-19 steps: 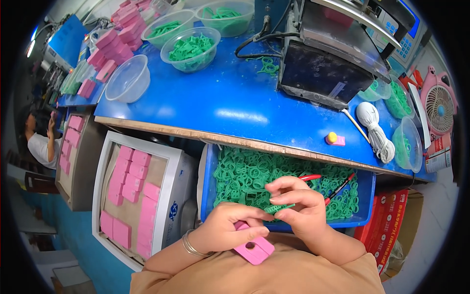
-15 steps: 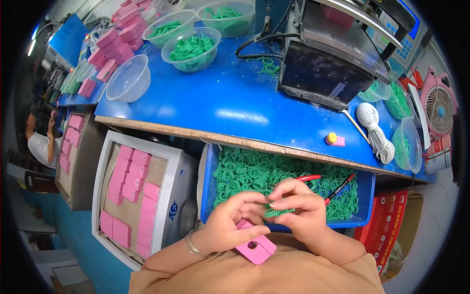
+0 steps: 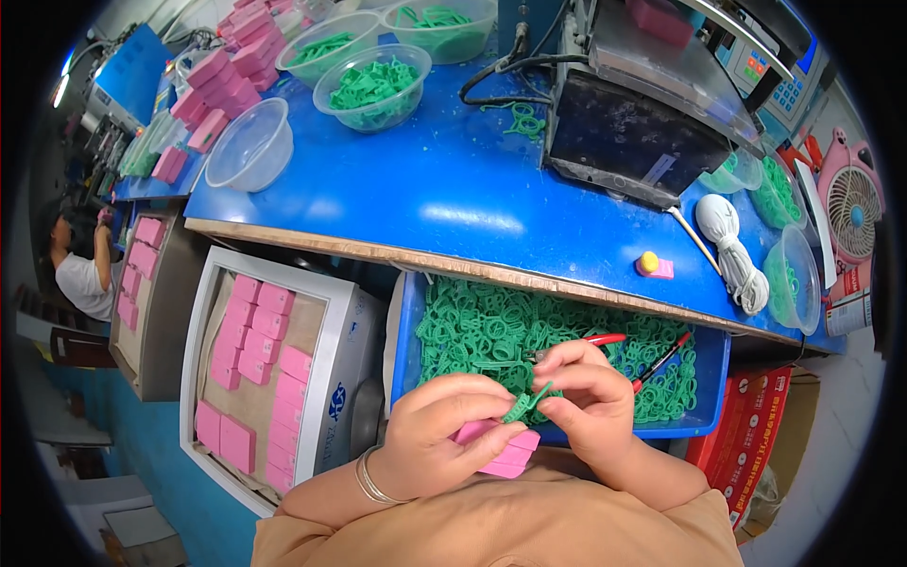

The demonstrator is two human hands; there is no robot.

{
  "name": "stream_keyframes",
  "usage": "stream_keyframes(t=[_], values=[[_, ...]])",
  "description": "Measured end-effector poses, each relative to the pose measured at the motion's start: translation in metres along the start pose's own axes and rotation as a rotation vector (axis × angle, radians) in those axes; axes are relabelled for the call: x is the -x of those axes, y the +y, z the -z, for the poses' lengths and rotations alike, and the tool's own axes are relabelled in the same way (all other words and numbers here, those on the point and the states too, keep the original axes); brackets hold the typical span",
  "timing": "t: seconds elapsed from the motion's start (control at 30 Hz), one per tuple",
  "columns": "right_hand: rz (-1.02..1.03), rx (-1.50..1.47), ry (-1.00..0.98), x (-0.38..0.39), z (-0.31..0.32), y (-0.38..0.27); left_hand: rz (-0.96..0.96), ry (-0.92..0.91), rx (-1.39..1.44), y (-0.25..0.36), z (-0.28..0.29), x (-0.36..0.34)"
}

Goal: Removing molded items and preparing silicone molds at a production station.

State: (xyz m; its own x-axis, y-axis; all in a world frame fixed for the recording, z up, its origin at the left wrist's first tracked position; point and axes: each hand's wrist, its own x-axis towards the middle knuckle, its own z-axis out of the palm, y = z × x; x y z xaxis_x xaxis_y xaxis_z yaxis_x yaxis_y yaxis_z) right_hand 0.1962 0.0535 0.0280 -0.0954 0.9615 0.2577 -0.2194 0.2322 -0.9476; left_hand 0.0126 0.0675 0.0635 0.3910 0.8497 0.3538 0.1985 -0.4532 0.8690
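Note:
My left hand (image 3: 442,430), a bangle on its wrist, is closed around a pink block (image 3: 510,455) close to my body. Between the fingertips of both hands, just above the block, is a small green plastic piece (image 3: 521,408) with a thin part sticking up. My right hand (image 3: 593,397) pinches that green piece with thumb and fingers. Exactly how the left fingertips touch the piece is hard to see. Beneath and beyond my hands sits a blue tray (image 3: 710,406) filled with green plastic rings (image 3: 472,326). Red-handled pliers (image 3: 605,338) and a black-and-red tool (image 3: 661,363) lie on the rings.
A box (image 3: 200,350) holding pink blocks stands at left. On the blue table (image 3: 378,189) are plastic bowls (image 3: 250,156), a dark machine (image 3: 642,142), a pink piece with yellow knob (image 3: 650,266), and a white cord bundle (image 3: 732,250). Another person (image 3: 85,274) is far left.
The pink block has tipped, so its face with the hole no longer shows. My hands have come closer together, bringing the green piece down against the block's upper edge.

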Motion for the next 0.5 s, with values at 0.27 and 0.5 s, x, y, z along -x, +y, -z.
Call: stream_keyframes(t=[0.27,0.5], values=[[-0.040,0.226,-0.011,-0.003,0.013,-0.011,0.508,0.075,0.603,-0.007,-0.012,0.006],[0.441,1.308,0.282,-0.036,0.051,-0.039,0.363,-0.860,0.454,-0.051,0.016,0.030]])
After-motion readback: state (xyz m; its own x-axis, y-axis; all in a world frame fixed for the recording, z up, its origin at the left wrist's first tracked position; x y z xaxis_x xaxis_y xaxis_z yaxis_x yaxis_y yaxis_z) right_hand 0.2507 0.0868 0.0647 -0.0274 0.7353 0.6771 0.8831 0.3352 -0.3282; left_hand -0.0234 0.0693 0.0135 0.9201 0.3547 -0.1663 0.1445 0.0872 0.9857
